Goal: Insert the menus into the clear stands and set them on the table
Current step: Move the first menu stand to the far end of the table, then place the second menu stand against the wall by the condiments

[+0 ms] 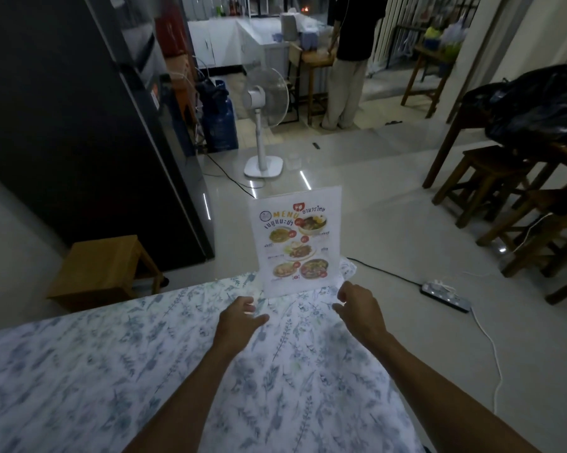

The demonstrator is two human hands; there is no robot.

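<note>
A clear stand with a colourful food menu inside it stands upright near the far corner of the table, which is covered by a white cloth with a blue leaf print. My left hand hovers just in front of the stand's lower left corner, fingers spread, holding nothing. At the stand's lower right corner is my right hand, fingers apart and curled; I cannot tell if the fingertips touch the stand's base.
Beyond the table stands a white pedestal fan on a glossy tiled floor. A low wooden stool sits at left beside a dark fridge. Wooden stools and a table stand at right. A power strip lies on the floor. A person stands far back.
</note>
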